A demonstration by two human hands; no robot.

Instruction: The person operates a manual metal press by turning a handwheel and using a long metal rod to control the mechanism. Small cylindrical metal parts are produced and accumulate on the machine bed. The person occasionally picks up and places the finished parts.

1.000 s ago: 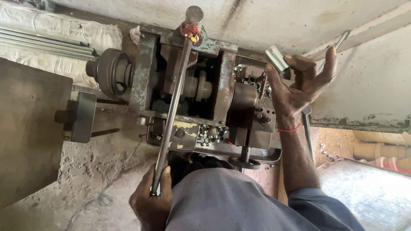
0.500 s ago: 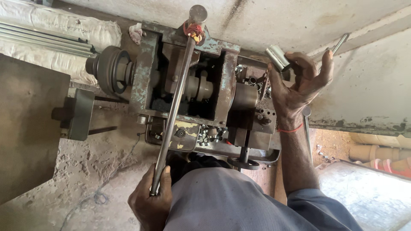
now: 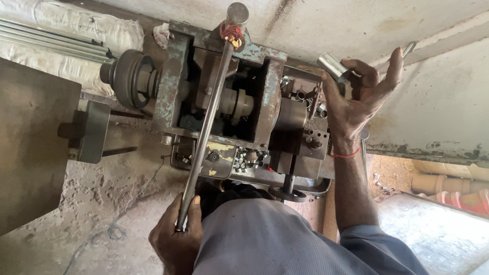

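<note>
Left hand (image 3: 175,239) clenched on long steel lever (image 3: 206,127) of old machine (image 3: 175,76), right hand (image 3: 356,104) w/ fingers spread, apparently pinching short metal tube (image 3: 332,66) by thumb.

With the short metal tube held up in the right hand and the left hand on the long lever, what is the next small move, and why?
Probably lower the right hand to bring the metal tube down to the machine. The tube sits at the fingers' tips, above the machine's right part and clear of it, while the left hand grips the lever, so the tube seems not yet placed.
</note>
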